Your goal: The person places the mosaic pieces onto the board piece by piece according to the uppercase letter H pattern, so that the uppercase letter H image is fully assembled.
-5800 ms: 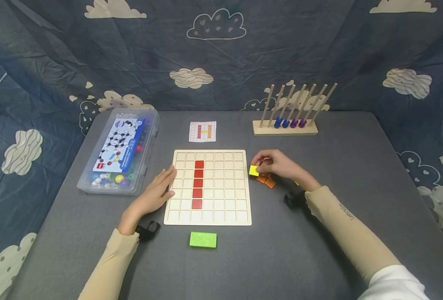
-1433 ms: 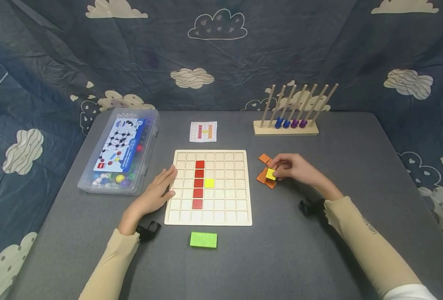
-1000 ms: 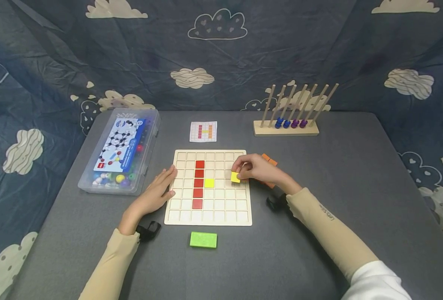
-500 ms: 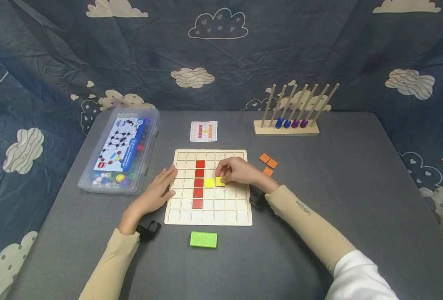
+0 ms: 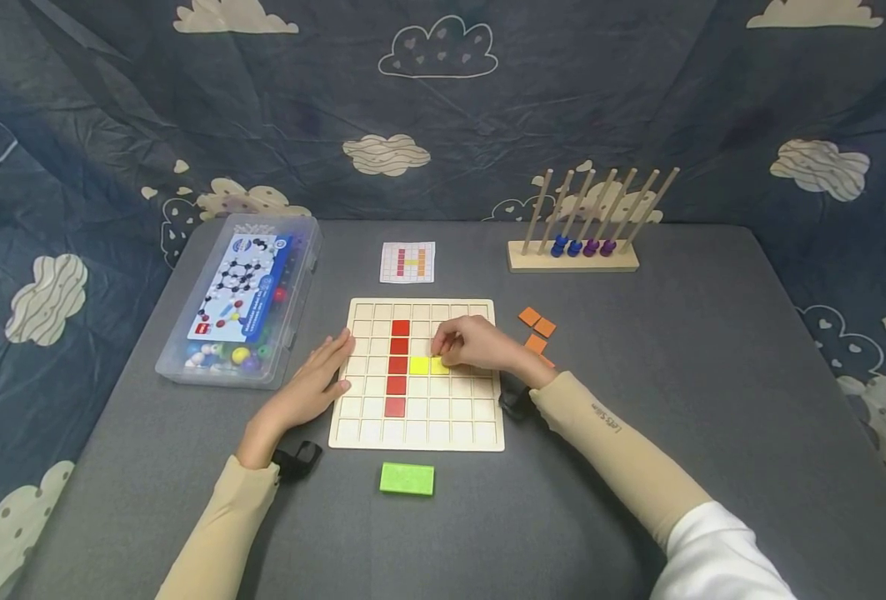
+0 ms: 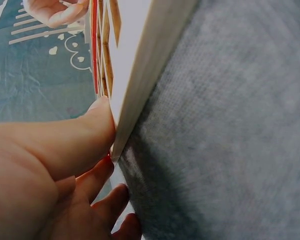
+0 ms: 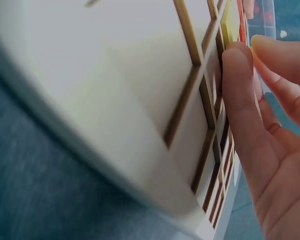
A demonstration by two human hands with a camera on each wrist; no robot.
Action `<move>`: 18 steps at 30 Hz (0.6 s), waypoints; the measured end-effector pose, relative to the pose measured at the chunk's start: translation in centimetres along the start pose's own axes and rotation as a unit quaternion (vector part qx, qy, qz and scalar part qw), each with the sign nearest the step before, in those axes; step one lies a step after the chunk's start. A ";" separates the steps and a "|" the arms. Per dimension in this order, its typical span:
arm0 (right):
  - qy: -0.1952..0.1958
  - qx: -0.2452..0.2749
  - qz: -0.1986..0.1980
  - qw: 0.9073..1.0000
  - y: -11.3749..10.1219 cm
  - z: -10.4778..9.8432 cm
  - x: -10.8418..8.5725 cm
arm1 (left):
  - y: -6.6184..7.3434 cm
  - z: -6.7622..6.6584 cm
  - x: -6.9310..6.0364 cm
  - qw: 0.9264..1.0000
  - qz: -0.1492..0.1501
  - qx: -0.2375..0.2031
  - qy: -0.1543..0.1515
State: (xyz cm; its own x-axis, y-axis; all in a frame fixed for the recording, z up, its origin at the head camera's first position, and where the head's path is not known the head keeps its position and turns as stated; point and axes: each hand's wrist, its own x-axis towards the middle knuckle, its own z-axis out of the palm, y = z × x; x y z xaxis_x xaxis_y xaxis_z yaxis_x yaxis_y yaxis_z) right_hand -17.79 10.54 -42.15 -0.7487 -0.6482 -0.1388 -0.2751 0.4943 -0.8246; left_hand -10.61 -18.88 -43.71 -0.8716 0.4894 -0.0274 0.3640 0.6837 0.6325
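Observation:
A wooden grid board [image 5: 416,432] lies on the table with a column of several red tiles [image 5: 397,366]. One yellow tile [image 5: 418,366] sits to the right of the middle red tile. Beside it, a second yellow tile [image 5: 438,367] lies in the adjoining cell, its edges pinched by the thumb and fingers of my right hand [image 5: 476,343]. My left hand [image 5: 309,385] rests against the board's left edge with fingers extended; the thumb [image 6: 97,120] touches the rim in the left wrist view. Several orange tiles [image 5: 536,342] lie right of the board, partly hidden by the right wrist.
A printed pattern card [image 5: 407,262] lies behind the board. At the left stands a clear plastic case [image 5: 292,333] of coloured balls. A peg stand [image 5: 572,261] with blue and purple beads is at the back right. A green block [image 5: 407,479] lies in front.
My right hand has carried a second yellow tile from the orange pile leftward onto the board, and it now lies level beside the first. The left hand has stayed in place.

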 end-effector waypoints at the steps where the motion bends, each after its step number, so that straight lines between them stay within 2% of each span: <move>1: -0.002 0.019 0.004 1.000 0.1 -0.1 -0.1 | 0.0 0.0 0.0 1.000 0.000 0.000 0.000; 7: -0.015 0.136 0.034 0.990 0.9 -1.7 -1.0 | -0.1 0.0 0.0 1.000 0.000 0.003 -0.001; 13: 0.021 0.162 0.020 0.986 2.4 -4.2 -2.2 | -0.2 0.0 0.0 1.000 0.001 0.004 -0.001; 18: 0.048 0.201 0.039 0.978 3.7 -6.5 -3.4 | -0.3 0.1 0.0 1.000 0.005 0.004 0.001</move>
State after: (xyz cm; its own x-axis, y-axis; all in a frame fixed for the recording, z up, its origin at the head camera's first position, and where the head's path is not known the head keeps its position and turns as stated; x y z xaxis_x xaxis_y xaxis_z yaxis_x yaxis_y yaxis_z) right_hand -20.16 18.31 -41.13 -0.8162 -0.5509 -0.1739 0.0305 0.2595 -0.9653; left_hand -10.72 -19.04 -43.97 -0.8689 0.4947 -0.0194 0.3752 0.6835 0.6261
